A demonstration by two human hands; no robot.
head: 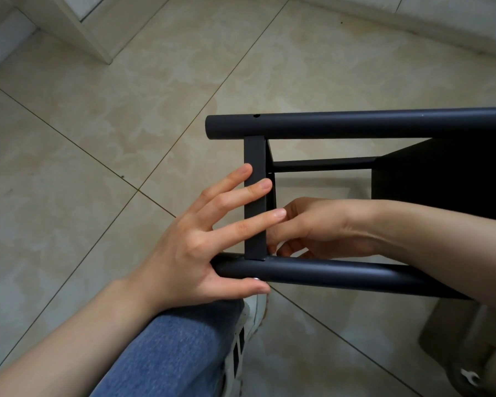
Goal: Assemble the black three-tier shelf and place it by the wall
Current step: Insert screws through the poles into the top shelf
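Shelf (355,126) on side — left hand (195,247) spread flat on end rail (255,156); right hand (321,224) curled behind it, grip unclear.

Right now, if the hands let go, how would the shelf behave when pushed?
Probably stiff: the shelf looks like metal tubes joined by a flat crossbar. Unlikely to roll, since that bar holds the round tubes apart. It may slide easily on the smooth tiles.

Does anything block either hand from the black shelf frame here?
Nothing visible does. The left hand rests its straight fingers on the flat crossbar of the black shelf, and the right hand reaches in just behind that bar.
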